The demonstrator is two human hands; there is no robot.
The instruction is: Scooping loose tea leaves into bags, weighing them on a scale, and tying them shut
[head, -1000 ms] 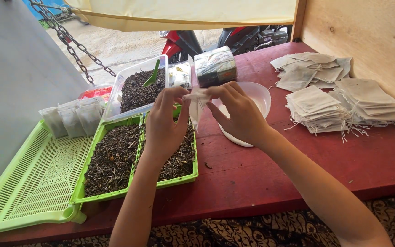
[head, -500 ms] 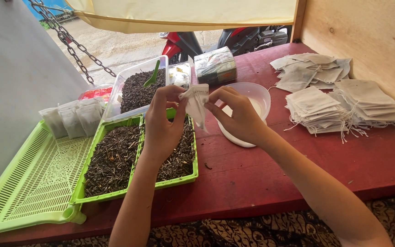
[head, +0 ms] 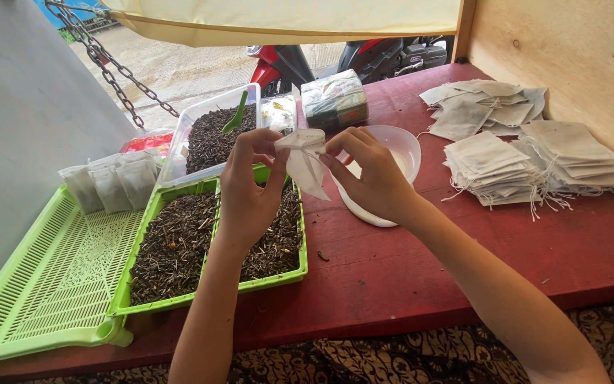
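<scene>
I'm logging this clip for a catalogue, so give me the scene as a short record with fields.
setting: red table
left hand: pinches small white filter bag
right hand: pinches same bag
below bag: green tray of dried leaves
behind: clear tub of leaves, green scoop
right: white bowl, empty bag stacks
left: filled bags

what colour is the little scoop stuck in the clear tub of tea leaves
Green: the scoop shows best in the head view, standing in the clear tub.

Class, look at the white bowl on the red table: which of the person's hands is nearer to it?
Right. The right hand is over the white bowl; the left hand is over the green tray.
</scene>
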